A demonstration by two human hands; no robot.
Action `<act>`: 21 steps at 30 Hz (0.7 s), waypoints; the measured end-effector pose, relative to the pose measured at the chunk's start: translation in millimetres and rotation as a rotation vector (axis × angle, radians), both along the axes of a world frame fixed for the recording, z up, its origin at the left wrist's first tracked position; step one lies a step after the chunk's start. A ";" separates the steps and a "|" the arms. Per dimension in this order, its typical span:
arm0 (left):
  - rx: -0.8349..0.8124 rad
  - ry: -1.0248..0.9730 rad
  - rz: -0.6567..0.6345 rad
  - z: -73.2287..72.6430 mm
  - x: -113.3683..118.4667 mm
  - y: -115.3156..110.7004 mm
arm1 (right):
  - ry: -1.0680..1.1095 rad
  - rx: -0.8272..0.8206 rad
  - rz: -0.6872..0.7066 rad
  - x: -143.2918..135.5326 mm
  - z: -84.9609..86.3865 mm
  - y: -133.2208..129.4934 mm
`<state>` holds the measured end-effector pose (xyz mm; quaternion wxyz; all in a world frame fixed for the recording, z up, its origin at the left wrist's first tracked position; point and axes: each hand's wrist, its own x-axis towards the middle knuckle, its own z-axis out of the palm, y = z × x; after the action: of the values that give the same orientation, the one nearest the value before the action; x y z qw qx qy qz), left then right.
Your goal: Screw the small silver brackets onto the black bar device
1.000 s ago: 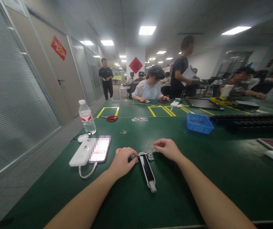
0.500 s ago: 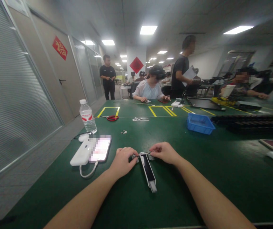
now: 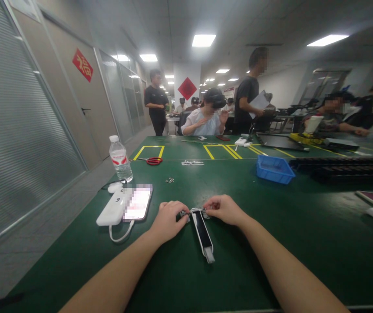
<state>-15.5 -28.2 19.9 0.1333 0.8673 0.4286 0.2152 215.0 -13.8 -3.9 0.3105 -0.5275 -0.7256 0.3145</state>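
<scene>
A long, narrow piece with a white frame and a dark middle strip (image 3: pixel 202 230) lies slantwise on the green table, its pale grey end towards me. My left hand (image 3: pixel 169 221) pinches a small silvery part (image 3: pixel 183 214) at the left of its far end. On the other side, the thumb and fingertips of my right hand (image 3: pixel 224 209) are closed on a similar small part (image 3: pixel 206 214). The fingers cover much of both small parts, so their exact kind is unclear.
At left stand a water bottle (image 3: pixel 120 161), a white power bank (image 3: pixel 112 211) and a phone (image 3: pixel 139 203). Small rings (image 3: pixel 169 180), thin white strips (image 3: pixel 192 163) and red-handled scissors (image 3: pixel 154 161) lie farther back. A blue tray (image 3: pixel 275 168) sits right. Several people are beyond.
My hands and the white-framed piece stay practically still. Across the table, a seated person has raised both hands off the tabletop. A standing person at the back left has shifted right.
</scene>
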 end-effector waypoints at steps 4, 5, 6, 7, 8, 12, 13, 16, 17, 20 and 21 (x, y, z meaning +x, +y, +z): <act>0.006 -0.001 -0.007 -0.3 -0.8 0.4 | -0.004 0.007 0.016 2.2 -5.1 2.9; 0.006 0.000 -0.006 -0.1 -0.8 0.3 | -0.012 0.013 0.021 2.3 -5.1 2.8; 0.005 0.001 -0.003 0.2 -0.6 0.2 | -0.023 0.022 0.026 2.1 -4.7 2.5; 0.003 0.002 0.000 0.6 -0.4 -0.1 | -0.036 0.035 0.030 1.9 -3.9 2.0; 0.003 0.003 0.002 1.0 -0.2 -0.3 | -0.048 0.053 0.033 1.6 -2.9 1.5; 0.003 -0.001 -0.004 0.7 0.3 -0.2 | -0.090 0.121 0.043 0.7 0.5 0.1; 0.005 -0.005 -0.006 0.0 0.1 0.2 | -0.094 0.126 0.043 0.7 0.8 0.1; 0.013 -0.018 -0.011 -2.5 -0.8 1.4 | -0.092 0.112 0.042 1.0 0.3 0.5; 0.012 -0.019 -0.012 -3.0 -1.0 1.8 | -0.087 0.102 0.043 1.2 -0.1 0.6; 0.001 -0.009 -0.013 -3.2 -1.1 2.2 | -0.073 0.088 0.054 2.0 -1.2 0.9; 0.000 -0.006 -0.011 -2.8 -1.0 2.2 | -0.071 0.091 0.058 2.1 -1.3 0.8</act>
<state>-16.6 -26.1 17.1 0.1357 0.8691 0.4232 0.2173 217.2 -13.0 -5.2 0.2990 -0.5023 -0.7646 0.2715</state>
